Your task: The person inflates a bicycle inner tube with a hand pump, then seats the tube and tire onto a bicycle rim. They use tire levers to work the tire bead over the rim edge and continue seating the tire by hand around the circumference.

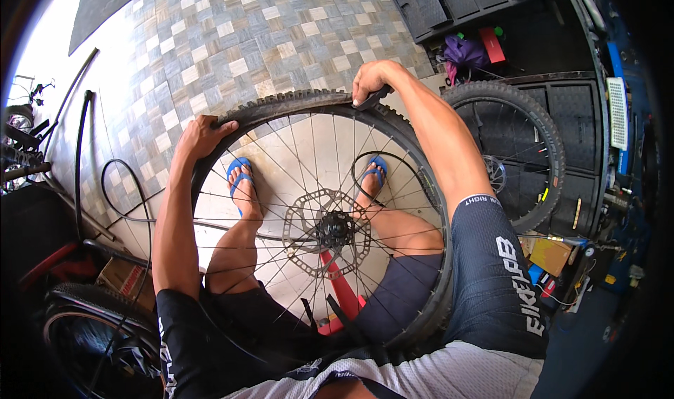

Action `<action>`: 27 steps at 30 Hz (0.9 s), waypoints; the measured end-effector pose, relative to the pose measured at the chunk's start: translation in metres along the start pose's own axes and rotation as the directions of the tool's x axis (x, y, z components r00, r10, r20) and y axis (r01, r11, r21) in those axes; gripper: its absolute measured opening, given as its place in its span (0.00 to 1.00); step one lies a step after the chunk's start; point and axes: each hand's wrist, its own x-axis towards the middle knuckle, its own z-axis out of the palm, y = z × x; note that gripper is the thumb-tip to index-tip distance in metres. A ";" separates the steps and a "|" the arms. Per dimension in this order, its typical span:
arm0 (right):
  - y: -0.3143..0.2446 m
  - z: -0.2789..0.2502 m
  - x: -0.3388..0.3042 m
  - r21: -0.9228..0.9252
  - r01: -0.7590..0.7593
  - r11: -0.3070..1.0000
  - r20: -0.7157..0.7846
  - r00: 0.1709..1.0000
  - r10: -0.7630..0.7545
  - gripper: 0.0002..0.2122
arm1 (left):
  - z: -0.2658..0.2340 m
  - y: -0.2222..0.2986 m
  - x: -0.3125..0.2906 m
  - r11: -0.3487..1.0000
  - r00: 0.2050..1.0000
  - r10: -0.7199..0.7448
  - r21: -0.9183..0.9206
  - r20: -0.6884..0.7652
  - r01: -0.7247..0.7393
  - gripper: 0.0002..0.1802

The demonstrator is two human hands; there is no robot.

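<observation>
A bicycle wheel with a knobby black tire (298, 103) stands between my legs, its disc rotor (295, 223) and hub (335, 229) facing up toward me. My left hand (200, 141) is closed over the tire at the far left of the wheel, thumb along its inner side. At the far right of the same arc, my right hand (375, 83) grips a short dark tire lever (372, 98) against the tire and rim edge. Between my hands the tire's near sidewall stands up above the rim (309, 110). My right palm side is hidden.
A second wheel (554, 164) leans against black drawers (572, 108) at right. A red stand part (340, 294) sits under the wheel. Black hose (105, 178) lies at left. Another tired wheel (53, 315) is lower left, near a cardboard box (126, 281). Small tools and parts line the right.
</observation>
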 end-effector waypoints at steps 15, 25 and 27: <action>0.032 0.183 -0.077 0.199 0.085 0.976 -0.820 0.559 0.119 0.18 | -0.006 0.002 0.002 0.999 0.999 -0.047 0.016 0.023 0.047 0.44; 0.006 0.200 -0.070 0.387 0.125 0.913 -0.818 0.504 0.278 0.15 | 0.000 0.009 0.005 0.997 0.999 -0.038 0.066 -0.022 0.039 0.44; 0.001 0.198 -0.068 0.415 0.103 0.904 -0.800 0.513 0.309 0.14 | 0.002 0.006 0.007 0.998 0.999 -0.013 0.058 -0.030 0.015 0.44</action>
